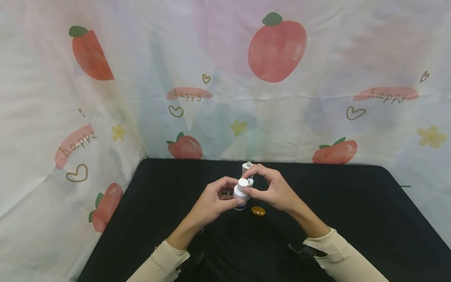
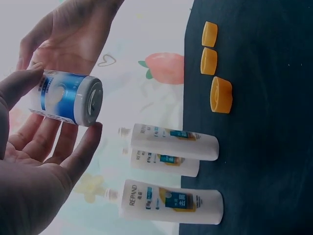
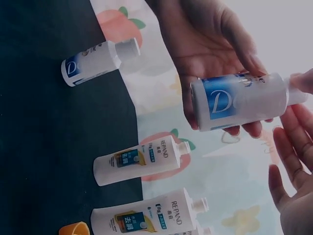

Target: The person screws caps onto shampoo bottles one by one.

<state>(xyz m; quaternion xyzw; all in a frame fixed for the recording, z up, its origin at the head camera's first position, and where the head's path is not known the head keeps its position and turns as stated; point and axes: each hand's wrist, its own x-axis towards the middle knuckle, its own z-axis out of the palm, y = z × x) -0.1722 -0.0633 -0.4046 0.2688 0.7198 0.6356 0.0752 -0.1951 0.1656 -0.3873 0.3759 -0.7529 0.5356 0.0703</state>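
My left hand (image 1: 213, 199) grips the body of a small white bottle (image 3: 239, 100) with a blue label, raised above the black table. In the left wrist view the bottle's base (image 2: 90, 100) faces outward. My right hand (image 1: 276, 190) pinches the white cap (image 1: 243, 182) at its top between thumb and fingers. Behind the hands stand several white shampoo bottles (image 2: 171, 200) marked REPAND, their narrow necks uncapped. A second white and blue bottle (image 3: 93, 63), capped, stands upright on the table in the right wrist view.
Three orange caps (image 2: 221, 95) lie in a row on the black table (image 1: 352, 219); one orange cap (image 1: 258, 211) shows just in front of the hands. A printed fabric curtain (image 1: 225, 58) rises behind the table's back edge and along its left side.
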